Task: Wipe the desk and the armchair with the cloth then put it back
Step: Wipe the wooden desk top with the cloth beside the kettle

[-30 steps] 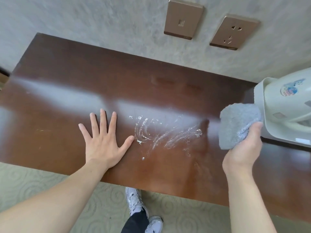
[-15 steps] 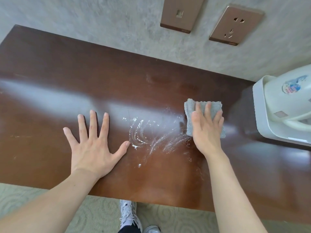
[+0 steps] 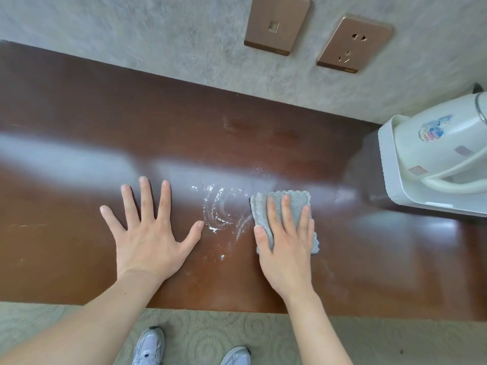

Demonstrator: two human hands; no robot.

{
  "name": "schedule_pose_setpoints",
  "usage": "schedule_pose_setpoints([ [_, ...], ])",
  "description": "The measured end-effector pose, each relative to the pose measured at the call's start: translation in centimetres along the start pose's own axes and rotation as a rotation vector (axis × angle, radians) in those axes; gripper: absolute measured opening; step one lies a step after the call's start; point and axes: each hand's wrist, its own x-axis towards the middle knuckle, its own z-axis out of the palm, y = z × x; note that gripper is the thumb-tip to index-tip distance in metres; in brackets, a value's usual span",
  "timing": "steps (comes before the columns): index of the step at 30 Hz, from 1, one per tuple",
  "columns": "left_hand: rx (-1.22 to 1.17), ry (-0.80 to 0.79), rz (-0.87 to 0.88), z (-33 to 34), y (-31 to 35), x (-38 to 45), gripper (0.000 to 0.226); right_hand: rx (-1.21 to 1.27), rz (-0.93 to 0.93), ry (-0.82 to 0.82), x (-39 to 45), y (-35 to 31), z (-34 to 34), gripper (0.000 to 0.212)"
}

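Observation:
A dark brown wooden desk [image 3: 79,122] runs along a grey wall. A patch of white powder [image 3: 218,209] is smeared in swirls near its middle. My right hand [image 3: 287,241] lies flat with straight fingers on a grey fluffy cloth [image 3: 296,204] and presses it on the desk just right of the powder. My left hand [image 3: 150,233] rests flat on the desk with fingers spread, its thumb tip touching the powder's left edge. No armchair is in view.
A white electric kettle [image 3: 434,154] stands on a white tray [image 3: 387,177] at the desk's right end. Two bronze wall plates, a switch [image 3: 276,25] and a socket [image 3: 354,43], sit above the desk. Beige carpet [image 3: 369,338] and my white shoes [image 3: 149,346] are below.
My right hand brought the bunched cloth down from beside the kettle, laid it flat on the desk, and slid it toward me and left along the powder. My left hand stayed put.

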Motion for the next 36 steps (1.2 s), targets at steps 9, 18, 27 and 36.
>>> schedule_pose_setpoints([
  [9, -0.01, -0.021, 0.003, 0.1, -0.1, 0.1, 0.1, 0.089, 0.058, -0.046, -6.4, -3.7, 1.7, 0.052],
  [18, -0.029, 0.009, 0.023, 0.5, -0.3, 0.0, 0.099, -0.064, 0.075, -0.082, 2.2, -3.0, 0.6, 0.062],
  [27, -0.043, 0.043, 0.027, 0.9, -0.3, 0.1, 0.099, -0.119, 0.066, 0.071, 15.7, -3.6, -2.0, 0.06],
  [36, -0.027, 0.046, 0.021, 0.8, -0.1, 0.1, 0.1, 0.29, 0.05, 0.194, 10.5, -3.7, -2.6, 0.042],
])
